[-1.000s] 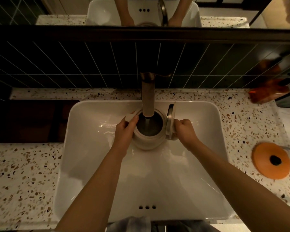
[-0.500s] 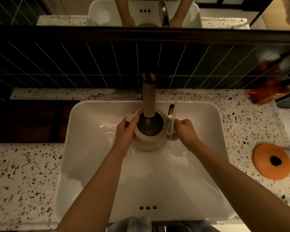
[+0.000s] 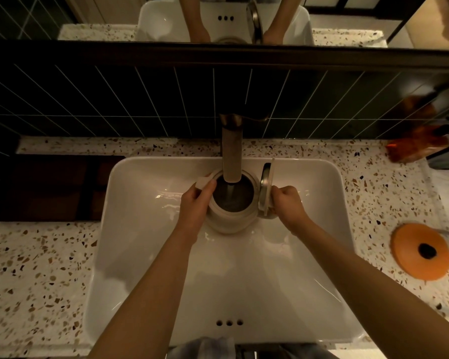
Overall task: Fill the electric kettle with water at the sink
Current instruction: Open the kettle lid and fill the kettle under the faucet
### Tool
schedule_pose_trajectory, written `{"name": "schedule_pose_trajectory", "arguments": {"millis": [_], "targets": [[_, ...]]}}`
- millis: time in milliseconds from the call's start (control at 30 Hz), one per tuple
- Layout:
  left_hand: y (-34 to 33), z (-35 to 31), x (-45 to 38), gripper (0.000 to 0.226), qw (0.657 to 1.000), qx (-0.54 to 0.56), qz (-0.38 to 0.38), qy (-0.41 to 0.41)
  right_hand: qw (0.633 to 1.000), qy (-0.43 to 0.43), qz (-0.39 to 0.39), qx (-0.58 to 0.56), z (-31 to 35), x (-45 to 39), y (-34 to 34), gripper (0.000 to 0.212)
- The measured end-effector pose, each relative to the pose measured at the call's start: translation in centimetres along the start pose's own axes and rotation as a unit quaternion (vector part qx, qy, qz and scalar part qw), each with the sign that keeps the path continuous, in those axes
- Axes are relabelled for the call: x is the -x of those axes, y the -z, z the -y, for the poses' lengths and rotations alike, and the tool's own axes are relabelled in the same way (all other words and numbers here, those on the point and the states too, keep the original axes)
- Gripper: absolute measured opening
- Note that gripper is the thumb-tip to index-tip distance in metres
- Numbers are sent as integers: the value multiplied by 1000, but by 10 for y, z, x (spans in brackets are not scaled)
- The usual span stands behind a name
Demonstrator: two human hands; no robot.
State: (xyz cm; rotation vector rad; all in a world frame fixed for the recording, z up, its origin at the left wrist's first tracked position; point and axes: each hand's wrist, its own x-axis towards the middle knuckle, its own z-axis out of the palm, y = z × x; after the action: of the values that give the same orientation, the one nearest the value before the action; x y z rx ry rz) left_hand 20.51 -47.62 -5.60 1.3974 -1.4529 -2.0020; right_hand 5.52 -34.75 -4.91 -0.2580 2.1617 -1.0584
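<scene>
A cream electric kettle (image 3: 228, 221) stands in the white sink (image 3: 309, 268) directly under the faucet spout (image 3: 231, 156). Its lid (image 3: 266, 190) is flipped up on the right side. A thin stream of water falls from the spout into the dark open mouth. My left hand (image 3: 196, 206) grips the kettle's left side near the pouring lip. My right hand (image 3: 287, 203) is closed on the kettle's right side behind the raised lid, where the handle is hidden.
A speckled terrazzo counter (image 3: 36, 281) surrounds the sink. An orange round disc with a dark centre (image 3: 420, 251) lies on the counter at the right. An orange packet (image 3: 415, 146) sits at the back right. Dark tiles and a mirror rise behind the faucet.
Both hands and the kettle stay in the same place under the faucet. Water keeps running into the kettle.
</scene>
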Motion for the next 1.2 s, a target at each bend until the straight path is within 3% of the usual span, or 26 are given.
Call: {"name": "schedule_pose_trajectory", "arguments": {"millis": [533,733,900,1200], "targets": [[-1,-1,-1,16,1000,-4,-1,7,1000,-9,1,5,-1,-4,0,35],[-1,-4,1,53,999,-30,-14,-12,1000,-4,-7,7,0,-4,0,35],[-1,-8,-2,25,995,-64,-35,-61,1000,-5,-7,4,1,-4,-1,34],[-4,-32,-11,36,971,-181,-31,-151,1000,-15,-6,-7,0,-7,0,34]]}}
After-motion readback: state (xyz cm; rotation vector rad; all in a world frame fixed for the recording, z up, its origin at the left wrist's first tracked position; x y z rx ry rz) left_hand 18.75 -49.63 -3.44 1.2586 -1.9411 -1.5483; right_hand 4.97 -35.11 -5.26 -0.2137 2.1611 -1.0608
